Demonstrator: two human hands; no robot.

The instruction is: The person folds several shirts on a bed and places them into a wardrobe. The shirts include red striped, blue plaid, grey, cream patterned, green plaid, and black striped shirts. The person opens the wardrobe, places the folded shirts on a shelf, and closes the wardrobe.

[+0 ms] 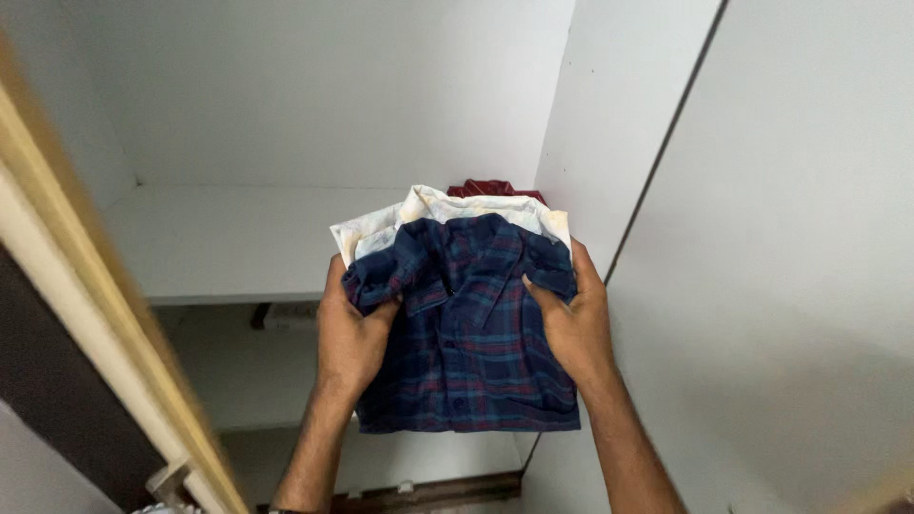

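A white wardrobe (762,238) fills the view, its upper shelf (228,243) bare at the front edge, a wooden door edge (105,333) blurred along the left. In front of the shelf is a folded stack of clothes: a navy plaid shirt (471,333) on top, a cream garment (428,214) beneath, a dark red one (490,188) mostly hidden behind. The left hand (350,338) and right hand (571,319) clasp the stack's sides, thumbs pressed on the plaid. A small pale box (290,316) on the lower shelf is hard to make out.
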